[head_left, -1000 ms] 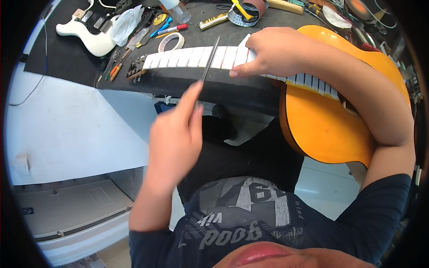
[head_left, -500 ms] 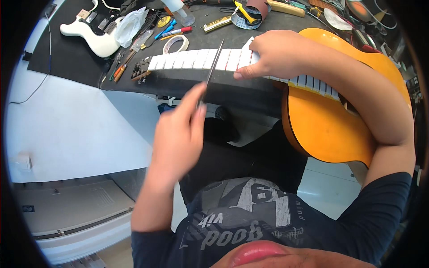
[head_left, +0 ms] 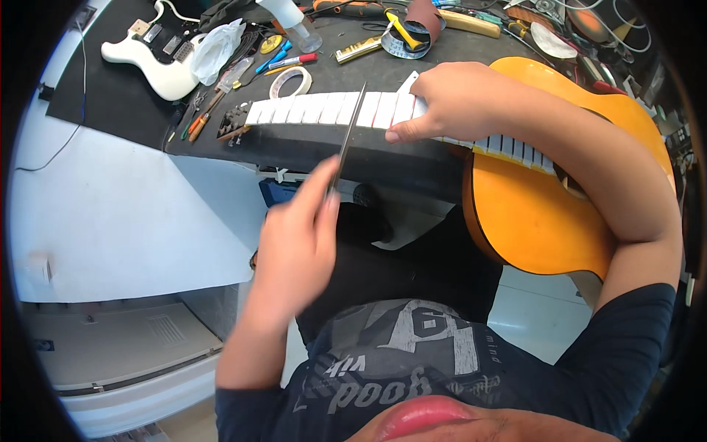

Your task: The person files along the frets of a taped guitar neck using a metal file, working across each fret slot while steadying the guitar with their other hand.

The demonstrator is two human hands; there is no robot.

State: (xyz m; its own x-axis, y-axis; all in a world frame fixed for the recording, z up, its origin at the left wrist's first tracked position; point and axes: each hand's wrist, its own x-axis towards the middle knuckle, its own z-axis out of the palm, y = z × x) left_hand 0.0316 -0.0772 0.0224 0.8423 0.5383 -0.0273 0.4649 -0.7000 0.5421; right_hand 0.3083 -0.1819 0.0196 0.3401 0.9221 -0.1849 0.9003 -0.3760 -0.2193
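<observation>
A slim metal file (head_left: 349, 140) is gripped in my left hand (head_left: 298, 247), its far end lying across the guitar neck between strips of white tape. The orange acoustic guitar (head_left: 537, 214) lies on its back, partly over the bench edge at the right. White tape covers most of its fretboard (head_left: 302, 110), with thin fret lines showing between strips. My right hand (head_left: 453, 103) is closed over the neck near the body, thumb on the near side; its other fingers are mostly hidden. A small white pointed piece (head_left: 408, 82) sticks out beside that hand.
Behind the neck lie a tape roll (head_left: 290, 82), markers (head_left: 292, 63), a clear bottle (head_left: 302, 29) and a yellow-handled tool (head_left: 404, 31). A white electric guitar body (head_left: 151, 66) sits at the far left. Screwdrivers (head_left: 206, 118) lie near the headstock. Several tools crowd the far right.
The file has drawn back slightly toward me across the neck, with my left hand a little lower. The whole view has shifted slightly. My right hand stays on the neck.
</observation>
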